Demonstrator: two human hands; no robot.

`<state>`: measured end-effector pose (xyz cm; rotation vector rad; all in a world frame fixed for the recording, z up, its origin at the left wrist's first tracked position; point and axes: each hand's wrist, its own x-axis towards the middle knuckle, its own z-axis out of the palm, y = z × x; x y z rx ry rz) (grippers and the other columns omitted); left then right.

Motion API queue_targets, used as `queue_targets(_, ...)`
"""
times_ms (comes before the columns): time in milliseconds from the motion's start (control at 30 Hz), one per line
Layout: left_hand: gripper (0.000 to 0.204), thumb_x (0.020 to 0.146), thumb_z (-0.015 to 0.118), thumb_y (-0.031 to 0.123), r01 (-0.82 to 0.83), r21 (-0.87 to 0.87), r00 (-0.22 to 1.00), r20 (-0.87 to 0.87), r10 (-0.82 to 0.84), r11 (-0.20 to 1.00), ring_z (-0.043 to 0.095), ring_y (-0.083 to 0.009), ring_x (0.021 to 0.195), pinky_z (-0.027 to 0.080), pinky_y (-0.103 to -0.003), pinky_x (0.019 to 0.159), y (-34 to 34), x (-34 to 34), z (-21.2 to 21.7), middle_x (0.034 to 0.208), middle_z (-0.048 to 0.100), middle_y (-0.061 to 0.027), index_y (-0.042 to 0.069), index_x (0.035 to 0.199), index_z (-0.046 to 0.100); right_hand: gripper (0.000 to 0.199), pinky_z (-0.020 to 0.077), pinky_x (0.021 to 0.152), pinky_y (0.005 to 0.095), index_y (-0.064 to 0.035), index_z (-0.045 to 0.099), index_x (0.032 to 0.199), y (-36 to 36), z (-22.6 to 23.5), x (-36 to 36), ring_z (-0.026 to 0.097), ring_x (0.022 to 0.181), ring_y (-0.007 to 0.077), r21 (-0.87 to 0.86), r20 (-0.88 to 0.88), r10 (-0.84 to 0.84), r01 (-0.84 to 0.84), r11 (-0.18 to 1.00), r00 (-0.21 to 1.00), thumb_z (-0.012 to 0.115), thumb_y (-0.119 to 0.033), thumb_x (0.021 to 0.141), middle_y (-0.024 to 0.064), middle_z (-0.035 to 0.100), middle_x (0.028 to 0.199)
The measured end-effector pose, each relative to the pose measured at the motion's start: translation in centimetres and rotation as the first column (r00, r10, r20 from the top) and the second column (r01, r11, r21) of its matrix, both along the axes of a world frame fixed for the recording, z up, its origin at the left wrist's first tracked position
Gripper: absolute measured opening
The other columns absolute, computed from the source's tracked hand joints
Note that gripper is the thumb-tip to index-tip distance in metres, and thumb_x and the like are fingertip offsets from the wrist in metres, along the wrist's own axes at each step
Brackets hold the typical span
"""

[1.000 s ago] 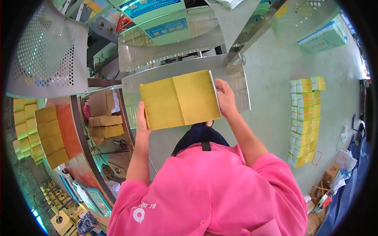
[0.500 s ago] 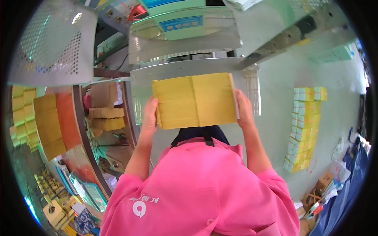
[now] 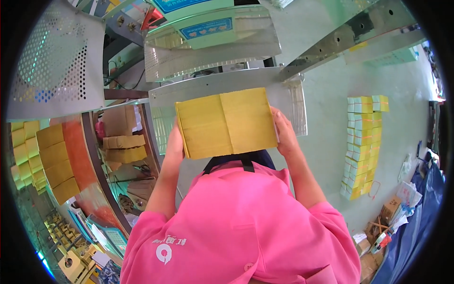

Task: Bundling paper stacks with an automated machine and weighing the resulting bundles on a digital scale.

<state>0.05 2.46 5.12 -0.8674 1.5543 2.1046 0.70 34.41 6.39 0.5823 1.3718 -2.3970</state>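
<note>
The paper stack (image 3: 203, 125) is mustard yellow, the shirt (image 3: 213, 213) bright pink with a white ring emblem (image 3: 158, 252), the dotted, perforated panel (image 3: 52, 71) silvery grey, the red-striped bundles (image 3: 362, 147) yellow and whitish, the sheeting (image 3: 414, 208) deep blue.

L hand (image 3: 175, 143) ptly hidden behind yel. bundle (image 3: 227, 124); shirt (image 3: 227, 213) cut off btm.

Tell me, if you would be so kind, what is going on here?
A person in a pink shirt is holding a yellow paper stack, with the left hand at one end and the right hand at the other. Just beyond is a metal table; whether the stack touches it is hard to tell. On the floor to the right stand rows of yellow-and-white bundles, and brownish stacks lie on a red table to the left.
</note>
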Motion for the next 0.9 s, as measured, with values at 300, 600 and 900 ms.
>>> queue_targets(300,0.046,0.104,0.038,0.039,-0.143,0.011,0.944,-0.299,0.140,0.990,0.058,-0.0194,0.111,0.048,-0.035,0.091,3.3,0.8,-0.4,0.122,0.058,-0.0057,0.004,0.132,0.049,0.032,0.0437,0.096,0.0285,-0.0025,0.058,0.120,1.9,1.7,-4.6,0.056,0.113,0.0149,-0.027,-0.241,0.026,-0.033,0.999,0.970,0.042,0.000,0.093,0.0101,0.059,0.127)
queue_targets(600,0.047,0.104,0.040,0.028,-0.063,0.015,0.868,-0.493,0.062,0.998,0.035,-0.0199,0.137,0.024,-0.035,0.114,6.3,0.9,-3.4,0.144,0.043,-0.0073,0.003,0.143,0.038,0.028,0.0459,0.092,0.0287,-0.0010,0.063,0.096,3.7,-2.4,-8.1,0.059,0.106,0.0186,-0.131,-0.371,-0.205,0.168,0.977,0.906,0.047,0.015,0.080,0.0157,0.059,0.128)
queue_targets(900,0.046,0.104,0.039,0.029,0.034,-0.730,0.816,-0.374,-0.441,0.682,0.040,-0.0193,0.133,0.028,-0.034,0.113,9.7,-0.4,-4.4,0.142,0.046,-0.0077,0.003,0.141,0.041,0.019,0.0485,0.080,0.0286,0.0006,0.062,0.088,4.1,-3.9,-8.2,0.059,0.088,0.0171,-0.128,-0.257,-0.516,0.500,0.856,0.817,0.048,0.012,0.082,0.0098,0.065,0.098)
